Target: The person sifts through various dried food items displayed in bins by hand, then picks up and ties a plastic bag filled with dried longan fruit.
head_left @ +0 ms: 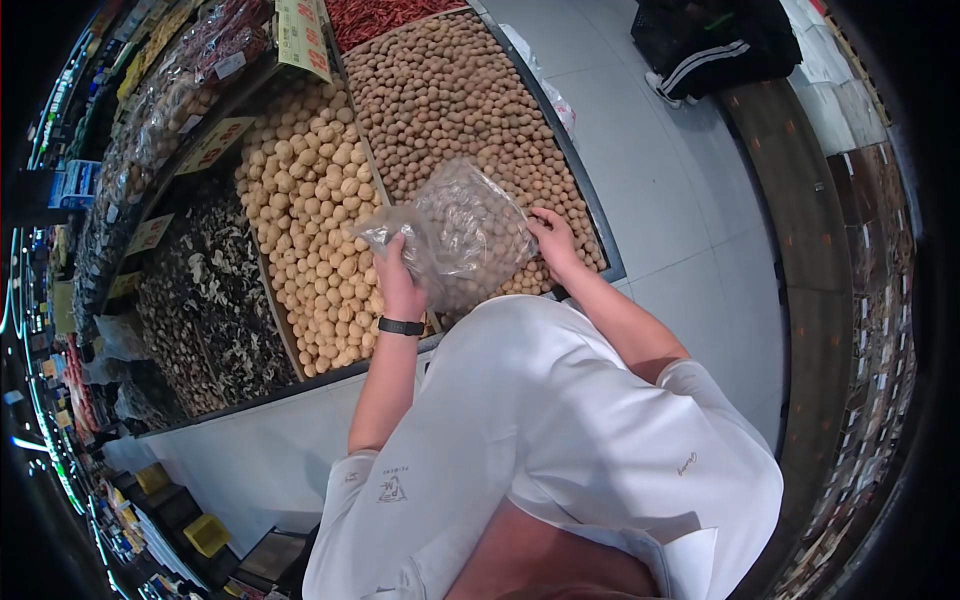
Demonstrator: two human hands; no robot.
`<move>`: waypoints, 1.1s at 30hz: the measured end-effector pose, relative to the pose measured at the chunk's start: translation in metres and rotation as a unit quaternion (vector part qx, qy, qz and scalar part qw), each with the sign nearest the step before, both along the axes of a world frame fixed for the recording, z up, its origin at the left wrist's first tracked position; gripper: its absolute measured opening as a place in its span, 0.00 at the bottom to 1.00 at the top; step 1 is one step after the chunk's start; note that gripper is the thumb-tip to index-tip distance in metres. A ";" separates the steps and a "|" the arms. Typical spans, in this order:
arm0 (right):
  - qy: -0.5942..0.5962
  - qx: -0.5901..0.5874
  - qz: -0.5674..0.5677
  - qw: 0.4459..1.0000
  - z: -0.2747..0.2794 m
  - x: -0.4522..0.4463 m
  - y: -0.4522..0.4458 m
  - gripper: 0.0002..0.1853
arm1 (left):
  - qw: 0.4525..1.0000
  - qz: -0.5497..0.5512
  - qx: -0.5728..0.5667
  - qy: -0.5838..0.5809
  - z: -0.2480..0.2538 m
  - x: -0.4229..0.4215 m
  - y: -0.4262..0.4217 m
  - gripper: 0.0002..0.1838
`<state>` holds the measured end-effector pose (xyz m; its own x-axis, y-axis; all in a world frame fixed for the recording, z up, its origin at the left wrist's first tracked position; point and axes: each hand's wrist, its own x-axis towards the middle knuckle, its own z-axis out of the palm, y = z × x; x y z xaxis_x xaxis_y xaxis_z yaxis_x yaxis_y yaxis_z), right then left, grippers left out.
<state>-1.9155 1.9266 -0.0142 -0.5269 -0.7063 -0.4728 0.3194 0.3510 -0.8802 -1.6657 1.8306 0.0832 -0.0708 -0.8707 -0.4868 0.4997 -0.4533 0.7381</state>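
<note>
A clear plastic bag [470, 225] is stretched between my two hands, above a bin of small round brown dried fruits or nuts [440, 100]. My left hand [400, 285], with a dark band on its wrist, is closed on the bag's bunched left side, thumb on top. At the bag's right edge, my right hand [552, 242] pinches the plastic with its fingertips. Brown round shapes show through the bag; I cannot tell whether they are inside or behind it. Left of the bag lie pale walnuts [315, 220] in their own section.
Dark dried fungus [240, 300] fills the section further left, and red dried chillies [380, 18] lie at the back. Price signs [305, 38] stand over the bins. Beyond the bin's right edge is grey floor [680, 200]. A person in dark trousers [725, 55] stands at the far right.
</note>
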 end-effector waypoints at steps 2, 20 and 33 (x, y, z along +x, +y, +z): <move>0.028 -0.003 0.005 1.000 -0.002 -0.001 0.000 0.23 | 0.997 -0.012 -0.063 -0.041 0.015 -0.004 0.009 0.22; 0.417 -0.093 0.166 0.889 0.073 0.011 0.000 0.27 | 0.867 -0.224 -0.277 -0.348 0.002 0.006 0.041 0.23; 0.374 -0.226 0.300 0.848 0.109 0.062 -0.046 0.22 | 0.916 -0.283 -0.218 -0.185 0.018 0.015 0.048 0.17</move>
<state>-1.8538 1.8805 0.0952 -0.0419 -0.9731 0.2265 -0.5048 -0.1750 -0.8453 -1.6509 1.8787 0.1015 -0.4704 -0.8632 -0.1834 -0.0445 -0.1844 0.9818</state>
